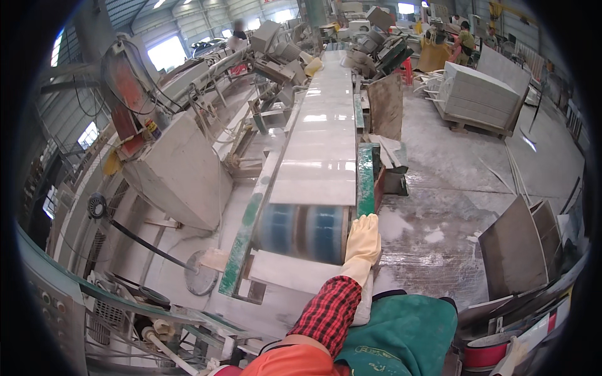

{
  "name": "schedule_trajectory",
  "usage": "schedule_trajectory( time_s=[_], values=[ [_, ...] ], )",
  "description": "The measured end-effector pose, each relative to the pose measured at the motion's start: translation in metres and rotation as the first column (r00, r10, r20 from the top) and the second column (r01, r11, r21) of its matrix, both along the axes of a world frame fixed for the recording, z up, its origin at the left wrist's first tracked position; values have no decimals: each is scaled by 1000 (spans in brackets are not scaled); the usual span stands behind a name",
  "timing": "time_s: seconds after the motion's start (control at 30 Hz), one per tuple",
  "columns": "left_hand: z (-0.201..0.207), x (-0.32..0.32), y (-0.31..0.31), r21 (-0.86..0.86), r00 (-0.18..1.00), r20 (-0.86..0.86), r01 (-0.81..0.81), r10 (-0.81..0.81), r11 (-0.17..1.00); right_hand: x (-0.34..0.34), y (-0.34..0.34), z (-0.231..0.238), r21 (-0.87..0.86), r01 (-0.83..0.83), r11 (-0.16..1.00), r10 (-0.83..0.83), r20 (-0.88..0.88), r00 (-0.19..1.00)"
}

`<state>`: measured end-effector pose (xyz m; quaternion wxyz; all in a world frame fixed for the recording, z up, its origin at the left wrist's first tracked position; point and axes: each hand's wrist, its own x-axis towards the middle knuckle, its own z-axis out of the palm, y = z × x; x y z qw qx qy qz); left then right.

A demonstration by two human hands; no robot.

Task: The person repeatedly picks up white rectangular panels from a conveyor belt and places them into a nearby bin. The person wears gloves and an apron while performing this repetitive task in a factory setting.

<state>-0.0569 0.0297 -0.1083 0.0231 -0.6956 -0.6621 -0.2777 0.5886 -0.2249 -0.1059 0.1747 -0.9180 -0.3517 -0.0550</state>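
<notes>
My left hand [363, 243], in a cream rubber glove below a red-and-black checked sleeve, lies over the near right end of the green conveyor frame [365, 182]. Its fingers are together and bent over the rail. Just left of it is the conveyor's end roller [302, 233], dark blue and blurred. A wet, shiny, pale belt or slab surface [316, 160] runs away from me between the rails. At the lower right, a pale glove-like shape [515, 354] shows beside a red bucket [486, 352]; I cannot tell whether it is my right hand.
A control panel with buttons [53, 307] stands at the lower left. Left of the conveyor is a large pale block [179, 169]. Brown boards [514, 250] lean at the right. Stacked white slabs [476, 94] sit on a pallet, with a person [466, 41] behind.
</notes>
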Motion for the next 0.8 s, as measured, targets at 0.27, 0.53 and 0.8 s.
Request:
schedule_trajectory(
  time_s=[0.27, 0.53, 0.8],
  values=[
    [-24, -10, 7, 36, 940, 340, -31, 17, 999, -22, 18, 81, 634, 397, 664, 283, -704, 652],
    [19, 79, 20, 19, 130, 988, 434, -83, 901, -99, 133, 121, 644, -253, 722, 676, -578, 458],
    [134, 89, -38, 174, -534, 820, 574, 206, 800, -327, 237, 155, 433, -901, 36, 969, -235, -75]
  ],
)
